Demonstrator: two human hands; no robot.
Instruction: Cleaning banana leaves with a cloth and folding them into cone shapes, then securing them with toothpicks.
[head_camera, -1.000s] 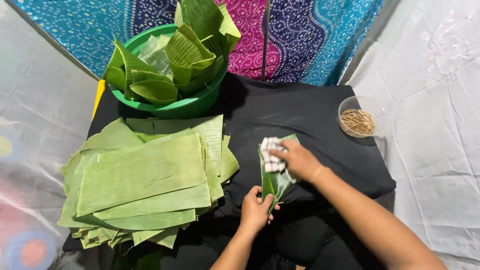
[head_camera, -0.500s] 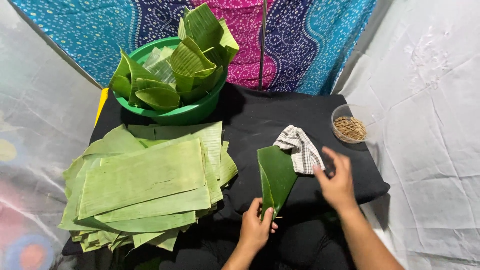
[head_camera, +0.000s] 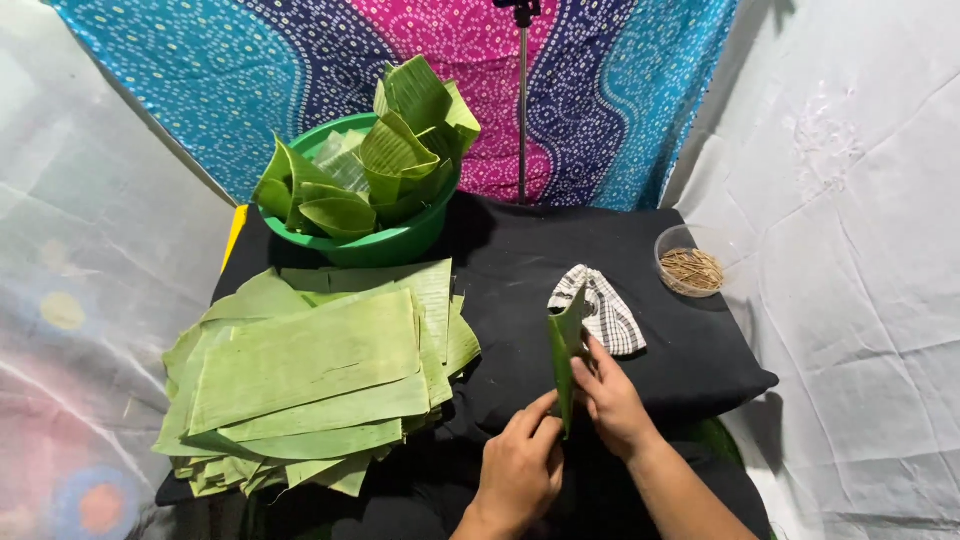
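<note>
Folding step: left hand (head_camera: 520, 465) and right hand (head_camera: 612, 400) both pinch a leaf strip (head_camera: 565, 350), held upright above the black table (head_camera: 560, 250), beside a checked cloth (head_camera: 605, 310); its edges need creasing.

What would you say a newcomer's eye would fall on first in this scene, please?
Probably the broad stack of flat green leaves on the left of the black cloth, and the green basin of folded leaves behind it. Next, near the front edge, the left hand and right hand together hold one folded leaf upright, with a checked cloth just behind it.
</note>
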